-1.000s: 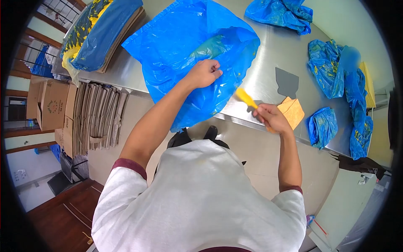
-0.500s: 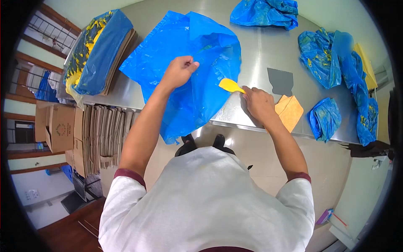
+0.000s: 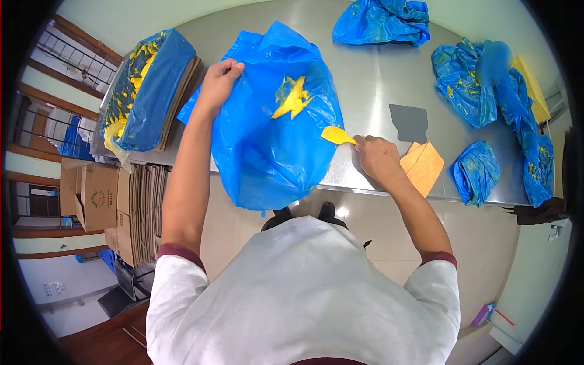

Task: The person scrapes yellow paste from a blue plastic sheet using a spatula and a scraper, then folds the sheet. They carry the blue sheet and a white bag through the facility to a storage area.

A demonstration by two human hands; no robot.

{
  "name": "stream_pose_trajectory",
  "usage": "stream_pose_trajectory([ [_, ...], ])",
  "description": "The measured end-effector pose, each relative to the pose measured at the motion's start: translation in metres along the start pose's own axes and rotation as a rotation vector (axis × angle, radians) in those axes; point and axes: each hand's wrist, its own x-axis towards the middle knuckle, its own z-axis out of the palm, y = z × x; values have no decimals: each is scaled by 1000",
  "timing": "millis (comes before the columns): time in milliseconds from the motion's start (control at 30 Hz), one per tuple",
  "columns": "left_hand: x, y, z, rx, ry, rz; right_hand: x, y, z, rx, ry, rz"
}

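Note:
A large blue plastic bag [image 3: 261, 146] lies spread over the table's front edge, its lower part hanging down. My left hand [image 3: 222, 82] pinches the bag near its upper left side. A smear of yellow paste [image 3: 295, 99] shows on the bag's surface. My right hand [image 3: 378, 157] is closed round the handle of a yellow spatula [image 3: 336, 135], whose blade points left at the bag's right edge. Just right of that hand lies an orange cloth-like piece [image 3: 423, 165], with a dark grey flat scraper [image 3: 408, 123] behind it.
At the left stands a box lined with blue plastic [image 3: 155, 91], smeared yellow inside. Crumpled blue bags [image 3: 382, 23] lie at the back and right of the steel table [image 3: 364, 79]. Flattened cardboard [image 3: 146, 207] and a carton [image 3: 96, 194] stand below left.
My left hand has moved left and up with the bag's edge, opening the bag out and exposing the yellow paste. My right hand with the spatula has shifted slightly down.

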Motion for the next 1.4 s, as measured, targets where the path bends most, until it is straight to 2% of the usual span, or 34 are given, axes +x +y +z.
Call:
stream_pose_trajectory([
  [167,19,-2,-26,23,-58,-77,0,1,0,37,7,18],
  [267,34,-18,-38,-96,-64,-116,-1,1,1,42,-39,58],
  [367,31,-11,-40,-211,-45,-153,0,2,4,29,1,35],
  [567,49,-17,-53,-234,-59,-71,1,0,2,13,-26,50],
  [867,54,-25,-62,-302,-49,-80,0,-7,0,-3,-52,94],
  [967,54,-18,-61,-295,-106,-41,2,-14,-6,-13,-99,132],
  [1100,41,-12,-56,-413,-237,-18,-1,-14,-4,97,-46,136],
  [1200,31,-23,-56,-458,-228,-11,-9,-14,-5,281,12,165],
  [1233,28,-33,-53,-433,-202,-23,-12,-14,-4,352,34,182],
  [1333,28,-98,-54,126,-235,123,-22,-8,8,567,70,263],
  [1400,19,-139,-48,282,-211,75,-25,-3,20,732,81,300],
])
